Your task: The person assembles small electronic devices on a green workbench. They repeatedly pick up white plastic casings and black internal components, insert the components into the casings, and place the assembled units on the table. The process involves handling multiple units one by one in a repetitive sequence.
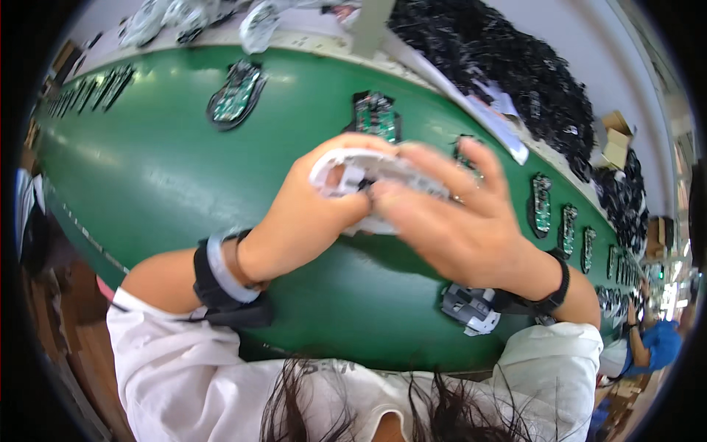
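Note:
In front of me, raised over the green tabletop (184, 199), is a white oval plastic shell (356, 177) with cut-outs and a small dark part inside. My left hand (305, 199) is closed round its left end, thumb inside the rim. The fingers of my right hand (456, 221), smeared by motion, reach across its right side, thumb close to the dark part. Fingers cover much of the shell. Just beyond it lies a green circuit board (375, 114) in a black base. A grey and black plastic housing (470, 308) lies below my right wrist.
More boards in black bases stand along the table, one board (236, 96) at far left and several to the right. A heap of black parts (508, 74) lies behind the far edge, near plastic bags (261, 26) and a carton (613, 140). A person in blue (655, 346) is at far right.

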`<state>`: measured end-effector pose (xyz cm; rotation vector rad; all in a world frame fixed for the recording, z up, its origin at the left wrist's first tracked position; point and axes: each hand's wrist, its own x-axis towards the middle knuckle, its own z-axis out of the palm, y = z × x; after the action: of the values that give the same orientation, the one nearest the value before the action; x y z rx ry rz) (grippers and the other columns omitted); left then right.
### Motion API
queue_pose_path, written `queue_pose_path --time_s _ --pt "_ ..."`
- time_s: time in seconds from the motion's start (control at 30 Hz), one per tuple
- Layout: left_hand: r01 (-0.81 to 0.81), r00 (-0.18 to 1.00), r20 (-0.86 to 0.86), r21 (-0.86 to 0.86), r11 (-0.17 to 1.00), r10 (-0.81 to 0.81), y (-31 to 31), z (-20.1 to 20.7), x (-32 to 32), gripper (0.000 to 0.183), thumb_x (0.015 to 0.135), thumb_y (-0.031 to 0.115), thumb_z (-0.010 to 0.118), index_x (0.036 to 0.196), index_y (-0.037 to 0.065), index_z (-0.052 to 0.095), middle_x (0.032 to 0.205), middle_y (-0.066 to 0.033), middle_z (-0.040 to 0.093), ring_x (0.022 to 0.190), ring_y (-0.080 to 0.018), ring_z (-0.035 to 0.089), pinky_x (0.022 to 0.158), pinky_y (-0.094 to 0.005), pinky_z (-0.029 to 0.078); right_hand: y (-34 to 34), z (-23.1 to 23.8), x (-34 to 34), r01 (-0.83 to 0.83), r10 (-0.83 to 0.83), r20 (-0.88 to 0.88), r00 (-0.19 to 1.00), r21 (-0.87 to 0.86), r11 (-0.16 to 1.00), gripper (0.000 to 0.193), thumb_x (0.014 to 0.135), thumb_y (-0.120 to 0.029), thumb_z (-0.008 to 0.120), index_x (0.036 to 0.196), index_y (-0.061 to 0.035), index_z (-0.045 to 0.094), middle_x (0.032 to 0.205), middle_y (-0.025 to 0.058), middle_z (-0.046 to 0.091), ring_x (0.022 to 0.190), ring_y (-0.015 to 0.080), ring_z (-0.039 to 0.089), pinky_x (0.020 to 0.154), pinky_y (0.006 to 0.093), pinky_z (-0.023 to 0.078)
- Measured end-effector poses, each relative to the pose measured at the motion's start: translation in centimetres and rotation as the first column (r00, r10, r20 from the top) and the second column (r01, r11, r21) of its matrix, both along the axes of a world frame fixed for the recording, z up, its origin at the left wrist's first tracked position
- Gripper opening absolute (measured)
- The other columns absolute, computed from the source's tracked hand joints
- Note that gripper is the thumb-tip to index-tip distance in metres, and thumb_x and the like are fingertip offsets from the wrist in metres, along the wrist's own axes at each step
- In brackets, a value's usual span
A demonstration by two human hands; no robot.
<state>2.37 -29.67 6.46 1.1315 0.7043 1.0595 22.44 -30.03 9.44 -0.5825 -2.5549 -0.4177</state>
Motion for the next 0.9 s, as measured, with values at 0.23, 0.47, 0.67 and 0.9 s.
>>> queue_pose_path --time_s 0.23,0.47,0.67,0.9 --pt "0.052 0.977 -0.211 0.190 0.980 -0.011 0.6 -0.6 -0.7 0.035 0.080 -0.006 0.057 0.114 0.003 0.055 0.103 -0.0029 0.060 0.091 -0.0085 0.057 0.079 -0.0227 0.048 -0.2 -2.0 -2.1 0.032 -0.071 0.114 0.991 0.308 0.951 0.026 0.083 -0.027 0.053 0.101 -0.0079 0.057 0.094 0.0035 0.061 0.116 0.0219 0.048 0.102 0.0586 0.031" --pt "0.240 0.970 0.023 -0.240 0.941 -0.242 1.4 0.8 -2.8 0.046 0.075 -0.003 0.058 0.120 0.003 0.050 0.109 -0.0119 0.063 0.091 -0.0192 0.065 0.069 -0.0309 0.056 3.0 1.4 4.6 0.026 -0.016 -0.101 0.995 0.098 0.995 0.026 0.074 -0.013 0.062 0.099 -0.0068 0.061 0.098 0.0085 0.062 0.101 0.0272 0.057 0.090 0.0467 0.044" --pt "0.568 0.785 0.498 -0.340 0.750 -0.369 2.8 0.7 -2.9 0.071 0.078 0.019 0.066 0.139 0.006 0.033 0.138 -0.0229 0.041 0.108 -0.0301 0.059 0.061 -0.0309 0.057 16.2 -0.3 24.3 0.800 -0.876 -0.144 0.461 -0.359 0.480 0.035 0.079 -0.017 0.063 0.110 0.0007 0.059 0.101 0.0220 0.064 0.096 0.0380 0.061 0.086 0.0423 0.048" --pt "0.422 0.903 0.233 -0.322 0.847 -0.361 2.2 0.6 -2.7 0.070 0.075 0.036 0.070 0.131 0.008 0.039 0.121 -0.0196 0.055 0.111 -0.0276 0.057 0.093 -0.0441 0.047 17.7 -1.9 19.8 0.706 -0.744 -0.170 0.646 -0.240 0.667 0.032 0.079 -0.015 0.063 0.108 -0.0009 0.062 0.102 0.0190 0.066 0.096 0.0327 0.063 0.087 0.0395 0.048"
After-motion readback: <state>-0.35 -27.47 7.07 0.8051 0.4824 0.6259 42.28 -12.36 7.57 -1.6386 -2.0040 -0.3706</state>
